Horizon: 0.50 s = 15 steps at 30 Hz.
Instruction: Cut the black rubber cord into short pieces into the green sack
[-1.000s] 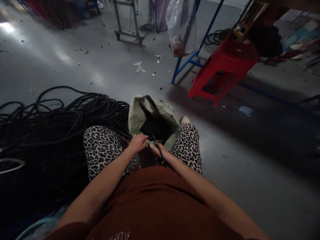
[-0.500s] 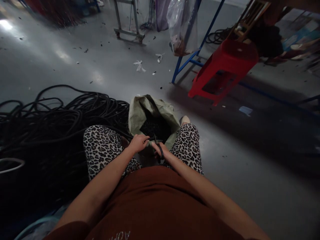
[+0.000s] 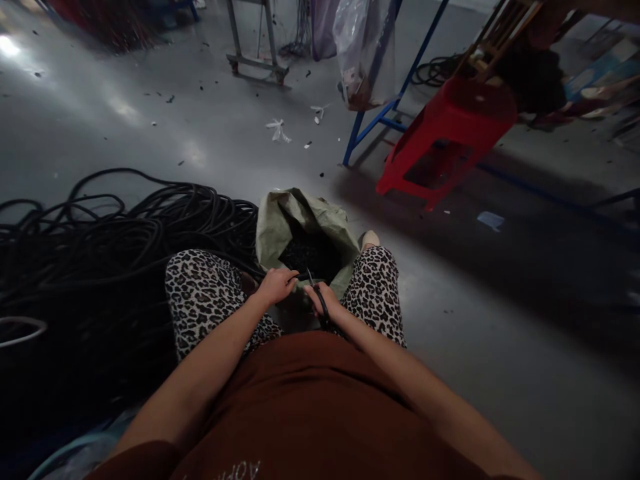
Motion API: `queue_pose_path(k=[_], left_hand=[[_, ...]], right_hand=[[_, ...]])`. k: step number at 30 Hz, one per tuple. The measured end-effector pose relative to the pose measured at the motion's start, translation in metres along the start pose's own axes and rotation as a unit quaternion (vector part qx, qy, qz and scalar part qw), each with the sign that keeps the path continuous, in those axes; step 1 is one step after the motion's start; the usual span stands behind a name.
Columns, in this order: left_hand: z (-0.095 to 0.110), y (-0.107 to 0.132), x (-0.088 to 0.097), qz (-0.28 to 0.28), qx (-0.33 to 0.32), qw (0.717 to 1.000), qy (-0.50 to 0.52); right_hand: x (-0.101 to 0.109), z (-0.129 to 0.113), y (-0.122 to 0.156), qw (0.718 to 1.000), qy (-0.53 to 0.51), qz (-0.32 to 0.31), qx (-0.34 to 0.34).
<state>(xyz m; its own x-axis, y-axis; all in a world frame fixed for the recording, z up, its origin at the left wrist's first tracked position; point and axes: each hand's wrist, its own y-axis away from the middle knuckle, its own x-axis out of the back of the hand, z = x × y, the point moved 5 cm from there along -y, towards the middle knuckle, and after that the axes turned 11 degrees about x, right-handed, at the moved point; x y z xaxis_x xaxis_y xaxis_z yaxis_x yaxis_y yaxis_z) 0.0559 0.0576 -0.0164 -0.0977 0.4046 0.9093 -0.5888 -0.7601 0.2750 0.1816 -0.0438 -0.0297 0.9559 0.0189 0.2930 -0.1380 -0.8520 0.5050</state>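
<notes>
Scissors (image 3: 323, 303) sit in the right hand (image 3: 334, 303), its fingers curled round the dark handles and the blades pointing toward eleven o'clock. At nine o'clock from it, just beside, the left hand (image 3: 276, 285) has thumb and forefinger pinched together on a black cord (image 3: 304, 275), whose short end sticks out toward three o'clock near the blades; in this dim light I cannot tell whether the blades touch it. Both hands are at the near rim of a green sack (image 3: 273, 230), which stands open at twelve o'clock between the knees, with dark bits (image 3: 310, 252) inside. Coils (image 3: 165, 217) of black cord heap on the floor at ten o'clock, past the left knee. A red stool (image 3: 465, 133) stands well apart toward two o'clock.
</notes>
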Motion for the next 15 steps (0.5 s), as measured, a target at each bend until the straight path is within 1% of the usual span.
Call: queue_pose_path(k=[5,8,11,15], left_hand=[[0.001,0.000,0.000,-0.005,0.008,1.000,0.002],[0.000,0.000,-0.001,-0.008,0.012,1.000,0.004],[-0.005,-0.002,-0.001,-0.002,0.023,1.000,0.002],[-0.010,-0.005,0.001,0.005,0.038,0.999,-0.017]], right_hand=[[0.002,0.005,-0.003,0.997,0.068,0.018,0.027],[0.003,0.008,-0.003,0.995,0.095,0.019,0.029],[0.003,0.009,-0.002,0.995,0.094,0.015,0.026],[0.005,0.009,-0.001,0.998,0.055,0.021,0.007]])
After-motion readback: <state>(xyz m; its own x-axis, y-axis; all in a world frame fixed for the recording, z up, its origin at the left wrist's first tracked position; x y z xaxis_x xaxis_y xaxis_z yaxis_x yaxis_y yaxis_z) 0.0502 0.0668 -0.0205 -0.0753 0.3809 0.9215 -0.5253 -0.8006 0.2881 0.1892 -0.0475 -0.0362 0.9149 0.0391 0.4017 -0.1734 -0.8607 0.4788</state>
